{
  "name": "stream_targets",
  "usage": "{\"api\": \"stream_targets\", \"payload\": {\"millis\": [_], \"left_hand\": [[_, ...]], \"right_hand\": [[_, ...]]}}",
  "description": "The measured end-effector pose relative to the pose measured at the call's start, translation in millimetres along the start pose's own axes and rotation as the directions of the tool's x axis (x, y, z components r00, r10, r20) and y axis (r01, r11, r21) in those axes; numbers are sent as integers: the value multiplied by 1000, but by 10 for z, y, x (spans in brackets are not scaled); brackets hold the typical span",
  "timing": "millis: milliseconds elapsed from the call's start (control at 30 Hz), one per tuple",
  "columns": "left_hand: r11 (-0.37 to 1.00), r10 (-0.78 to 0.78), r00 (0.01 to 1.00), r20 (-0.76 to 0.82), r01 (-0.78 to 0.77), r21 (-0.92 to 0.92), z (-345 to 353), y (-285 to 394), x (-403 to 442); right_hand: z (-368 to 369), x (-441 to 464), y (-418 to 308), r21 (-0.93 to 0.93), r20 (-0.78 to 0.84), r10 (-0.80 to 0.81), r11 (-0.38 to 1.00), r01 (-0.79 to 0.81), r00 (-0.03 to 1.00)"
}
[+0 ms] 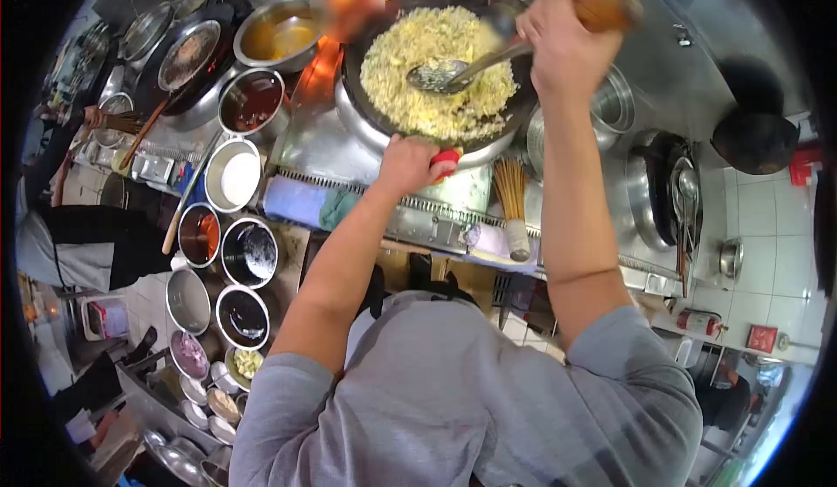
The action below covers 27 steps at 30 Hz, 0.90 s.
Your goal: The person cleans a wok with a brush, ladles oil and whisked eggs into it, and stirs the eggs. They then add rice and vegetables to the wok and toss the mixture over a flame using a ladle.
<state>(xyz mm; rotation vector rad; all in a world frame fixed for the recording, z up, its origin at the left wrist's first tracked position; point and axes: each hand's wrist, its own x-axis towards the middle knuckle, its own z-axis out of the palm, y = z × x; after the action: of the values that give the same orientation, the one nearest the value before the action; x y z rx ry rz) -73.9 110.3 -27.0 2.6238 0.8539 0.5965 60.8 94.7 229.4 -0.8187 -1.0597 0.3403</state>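
A large dark wok (352, 95) full of rice with yellow egg bits (405, 51) sits on the stove. My left hand (408, 166) is closed on a red cloth (445, 163) at the wok's near edge. Raised over the wok's right side, my right hand (565, 42) grips the wooden handle (608, 12) of a metal ladle (440, 77). The ladle's bowl rests on the rice near the middle of the wok. Flames glow behind and to the left of the wok.
Pots of sauces, one with red sauce (253, 102), and small bowls line the left. A bamboo brush (511, 190) stands near the front edge. Folded cloths (295, 202) lie left of it. Another wok (649, 186) is at right. A person in dark clothing (113, 234) stands at far left.
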Motion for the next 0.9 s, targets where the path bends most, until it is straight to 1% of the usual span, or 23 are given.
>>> {"api": "stream_targets", "payload": {"millis": [33, 67, 100, 167, 200, 233, 267, 333, 367, 400, 433, 467, 533, 567, 600, 633, 667, 700, 733, 767, 800, 833, 900], "left_hand": [[1000, -4, 1000, -6, 4, -5, -9, 25, -37], [1000, -6, 1000, -19, 6, 6, 21, 8, -34], [1000, 0, 1000, -10, 0, -2, 25, 25, -36], [998, -58, 997, 58, 57, 23, -38, 70, -11], [997, -66, 993, 95, 61, 46, -95, 94, -6], [996, -81, 994, 71, 77, 55, -103, 41, 49], [998, -53, 998, 26, 52, 34, -57, 26, 15], [1000, -7, 1000, -16, 7, -1, 7, 11, -37], [1000, 4, 1000, -8, -4, 0, -2, 24, -33], [1000, -22, 999, 29, 22, -1, -26, 33, -22], [999, -48, 997, 63, 48, -1, -38, 53, -11], [999, -41, 997, 60, 41, 5, -57, 77, -13], [1000, -22, 996, 86, 21, 14, -104, 76, -18], [1000, -21, 996, 83, 19, 21, -95, 81, -44], [999, -32, 996, 85, 31, 20, -90, 78, -34], [999, -40, 995, 92, 38, 16, -94, 75, -23], [999, -48, 988, 144, 46, 20, -157, 94, -10], [999, -40, 988, 148, 37, 23, -156, 52, -19], [997, -6, 991, 133, 16, -73, -145, -34, -28], [986, 30, 992, 121, -9, -169, -125, -98, -39], [986, 49, 985, 166, -21, -163, -151, -124, -27], [987, 57, 985, 166, -31, -155, -169, -150, -4], [990, 94, 961, 258, -64, -122, -170, -144, 36]], "right_hand": [[-54, -135, 158, -3, -7, 20, 1000, -20, 1000], [-160, -265, 465, -116, 42, -46, 992, 50, 998], [-308, -237, 554, -190, 78, -103, 975, 117, 992], [-598, -187, 722, -323, 149, -217, 911, 255, 965], [-590, -131, 303, -167, 28, -67, 983, 70, 997], [-495, -82, 76, 33, -40, 95, 995, -93, 995], [-447, -232, 18, 45, -24, 101, 994, -100, 995], [-475, -586, 12, -29, -11, -29, 999, 28, 1000], [-546, -653, 373, -118, -35, -18, 993, 14, 999], [-571, -469, 542, -37, -38, 7, 999, -9, 999], [-513, -347, 533, 45, -37, 32, 999, -30, 999], [-546, -390, 421, 48, -41, 23, 999, -21, 999], [-291, -440, -101, -11, -55, 81, 997, -82, 995], [-344, -464, 20, -6, -56, 76, 997, -77, 996], [-495, -518, 273, -266, 16, -47, 963, 50, 999], [-679, -566, 524, -503, 108, -144, 845, 179, 984], [-838, -553, 651, -699, 212, -199, 653, 290, 957], [-869, -206, 588, -459, 92, -125, 875, 153, 988], [-855, 298, 493, -147, 9, -19, 989, 20, 1000], [-921, 675, 487, -222, -195, -75, 974, 30, 978], [-967, 910, 386, -72, -252, -11, 997, -7, 968], [-948, 837, 490, -69, -259, -20, 998, 3, 966], [-756, 364, 797, -40, -392, -49, 999, 36, 918]]}}
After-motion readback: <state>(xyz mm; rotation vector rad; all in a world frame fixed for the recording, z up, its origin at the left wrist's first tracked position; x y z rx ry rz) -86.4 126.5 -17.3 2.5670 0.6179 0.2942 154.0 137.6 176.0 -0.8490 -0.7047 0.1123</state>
